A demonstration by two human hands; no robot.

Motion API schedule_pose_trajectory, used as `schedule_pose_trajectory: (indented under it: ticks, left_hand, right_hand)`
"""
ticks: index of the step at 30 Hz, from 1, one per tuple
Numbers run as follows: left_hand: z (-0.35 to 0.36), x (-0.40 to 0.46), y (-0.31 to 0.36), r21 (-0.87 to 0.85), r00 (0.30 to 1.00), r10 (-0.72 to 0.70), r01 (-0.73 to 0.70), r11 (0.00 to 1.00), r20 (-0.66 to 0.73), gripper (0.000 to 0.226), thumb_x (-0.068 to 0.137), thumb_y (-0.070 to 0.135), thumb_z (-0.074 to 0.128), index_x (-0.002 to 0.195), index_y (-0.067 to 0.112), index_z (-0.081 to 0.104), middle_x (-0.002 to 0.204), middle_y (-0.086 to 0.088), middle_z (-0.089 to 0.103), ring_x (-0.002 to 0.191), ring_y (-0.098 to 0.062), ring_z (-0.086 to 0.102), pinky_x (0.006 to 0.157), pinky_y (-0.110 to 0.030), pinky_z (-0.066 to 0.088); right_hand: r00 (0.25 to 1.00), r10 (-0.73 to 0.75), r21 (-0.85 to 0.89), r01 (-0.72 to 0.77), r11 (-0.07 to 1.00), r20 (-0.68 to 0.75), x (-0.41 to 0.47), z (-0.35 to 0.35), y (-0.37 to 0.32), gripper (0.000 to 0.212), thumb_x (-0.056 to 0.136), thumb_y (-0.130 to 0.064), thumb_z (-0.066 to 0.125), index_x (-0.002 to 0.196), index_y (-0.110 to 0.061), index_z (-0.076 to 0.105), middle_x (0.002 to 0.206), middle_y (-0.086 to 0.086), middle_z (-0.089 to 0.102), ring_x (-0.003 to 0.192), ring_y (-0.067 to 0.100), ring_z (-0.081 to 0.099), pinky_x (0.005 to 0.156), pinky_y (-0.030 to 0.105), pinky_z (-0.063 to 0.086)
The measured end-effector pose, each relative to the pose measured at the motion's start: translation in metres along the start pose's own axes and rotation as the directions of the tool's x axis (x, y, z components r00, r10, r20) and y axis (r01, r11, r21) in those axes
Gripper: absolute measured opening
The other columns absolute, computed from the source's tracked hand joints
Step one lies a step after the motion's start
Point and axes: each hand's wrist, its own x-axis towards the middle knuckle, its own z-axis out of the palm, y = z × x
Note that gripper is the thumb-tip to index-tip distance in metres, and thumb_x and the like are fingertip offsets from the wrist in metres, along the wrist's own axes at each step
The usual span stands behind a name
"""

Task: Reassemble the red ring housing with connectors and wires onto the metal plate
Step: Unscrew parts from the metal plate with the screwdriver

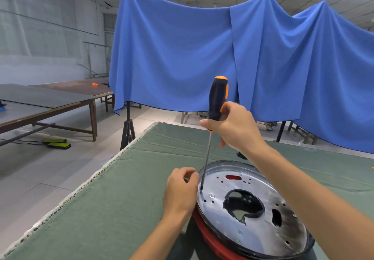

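- The counter (125, 205) is covered with green cloth, and the assembly is carried near its front right part; a slide of the whole stack on the cloth could be caused by sideways force from the tool.
- The metal plate (259, 197), a shallow rimmed dish turned up, is seen lying on the red ring housing (208, 237), whose red edge shows below its left rim. Nothing loose is seen in the dish; red shows through a slot. Connectors and wires cannot be seen.
- The screwdriver (217, 101) is gripped low on its handle by the right hand (234, 128), tip set at the plate's left edge. A slip off the screw is judged likely if the shaft tilts.
- The left hand (181, 191) rests against the rim, fingers curled, something thin apparently pinched; fingers near the tip could be struck.
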Motion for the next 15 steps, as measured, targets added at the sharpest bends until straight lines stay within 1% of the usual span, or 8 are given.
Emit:
schedule_pose_trajectory:
  ticks: [2, 4, 5, 7, 9, 12, 14, 15]
  left_hand:
    - [-0.003, 0.003, 0.004, -0.052, 0.994, 0.105, -0.103, 0.993, 0.032, 0.018, 0.08, 0.015, 0.067, 0.079, 0.034, 0.067, 0.09, 0.013, 0.067, 0.091, -0.004, 0.06, 0.081, -0.018, 0.045]
    - [-0.003, 0.005, 0.008, -0.058, 0.983, 0.145, -0.139, 0.989, 0.112, 0.012, 0.077, 0.016, 0.074, 0.079, 0.027, 0.073, 0.084, 0.011, 0.071, 0.088, -0.002, 0.061, 0.074, -0.007, 0.041]
    - [-0.002, 0.005, 0.01, -0.05, 0.98, 0.156, -0.151, 0.987, 0.123, 0.007, 0.076, 0.018, 0.077, 0.077, 0.025, 0.075, 0.08, 0.008, 0.071, 0.084, -0.001, 0.061, 0.072, -0.006, 0.04]
    - [-0.001, 0.007, 0.011, -0.047, 0.98, 0.177, -0.173, 0.984, 0.088, 0.005, 0.074, 0.02, 0.079, 0.071, 0.023, 0.076, 0.075, 0.004, 0.071, 0.076, -0.001, 0.061, 0.069, -0.011, 0.044]
    - [0.0, 0.008, 0.012, -0.023, 0.981, 0.179, -0.177, 0.984, 0.073, 0.008, 0.076, 0.02, 0.077, 0.068, 0.02, 0.077, 0.071, 0.002, 0.071, 0.075, -0.005, 0.063, 0.071, -0.022, 0.05]
    - [-0.001, 0.009, 0.012, -0.015, 0.981, 0.153, -0.152, 0.988, 0.12, 0.013, 0.083, 0.019, 0.072, 0.072, 0.015, 0.078, 0.071, -0.003, 0.073, 0.079, -0.018, 0.068, 0.075, -0.039, 0.055]
    - [-0.001, 0.01, 0.012, -0.007, 0.977, 0.137, -0.138, 0.99, 0.163, 0.013, 0.086, 0.018, 0.068, 0.079, 0.013, 0.078, 0.076, -0.003, 0.075, 0.083, -0.021, 0.07, 0.08, -0.04, 0.054]
    - [-0.001, 0.01, 0.013, -0.004, 0.974, 0.14, -0.141, 0.99, 0.179, 0.013, 0.087, 0.017, 0.067, 0.082, 0.012, 0.078, 0.079, -0.001, 0.075, 0.084, -0.02, 0.07, 0.082, -0.039, 0.054]
  right_hand:
    - [0.999, 0.01, -0.073, -0.012, 0.997, -0.03, -0.001, 0.004, -0.001, 0.042, 0.067, -0.054, 0.076, 0.074, -0.025, 0.046, 0.067, -0.008, 0.059, 0.051, 0.016, 0.059, 0.052, 0.03, 0.043]
    - [0.998, 0.015, -0.107, -0.021, 0.994, -0.059, -0.003, 0.007, -0.002, 0.047, 0.066, -0.059, 0.074, 0.071, -0.026, 0.042, 0.064, -0.009, 0.054, 0.059, 0.015, 0.054, 0.053, 0.031, 0.04]
    - [0.998, 0.01, -0.123, -0.019, 0.992, -0.07, -0.004, 0.009, -0.002, 0.047, 0.067, -0.061, 0.073, 0.069, -0.026, 0.041, 0.063, -0.009, 0.052, 0.059, 0.013, 0.051, 0.052, 0.03, 0.036]
    - [0.996, -0.01, -0.159, -0.004, 0.987, -0.089, -0.008, 0.01, -0.002, 0.048, 0.071, -0.064, 0.068, 0.068, -0.026, 0.039, 0.062, -0.01, 0.051, 0.059, 0.01, 0.049, 0.051, 0.029, 0.032]
    - [0.996, -0.023, -0.164, 0.01, 0.986, -0.082, -0.008, 0.007, -0.001, 0.04, 0.075, -0.062, 0.063, 0.072, -0.027, 0.044, 0.068, -0.012, 0.057, 0.065, 0.008, 0.053, 0.054, 0.029, 0.036]
    - [1.0, -0.007, 0.049, 0.006, 0.999, 0.02, -0.002, -0.003, -0.003, 0.017, 0.081, -0.037, 0.064, 0.092, -0.025, 0.058, 0.084, -0.015, 0.066, 0.076, 0.0, 0.062, 0.068, 0.027, 0.047]
    - [0.994, -0.024, 0.203, 0.003, 0.979, 0.103, 0.001, -0.006, -0.006, 0.012, 0.084, -0.021, 0.063, 0.095, -0.016, 0.061, 0.081, -0.012, 0.067, 0.062, -0.01, 0.061, 0.061, 0.012, 0.046]
    - [0.992, -0.035, 0.222, 0.008, 0.975, 0.12, 0.002, -0.007, -0.006, 0.009, 0.084, -0.017, 0.064, 0.093, -0.014, 0.061, 0.08, -0.008, 0.067, 0.057, -0.01, 0.06, 0.058, 0.009, 0.046]
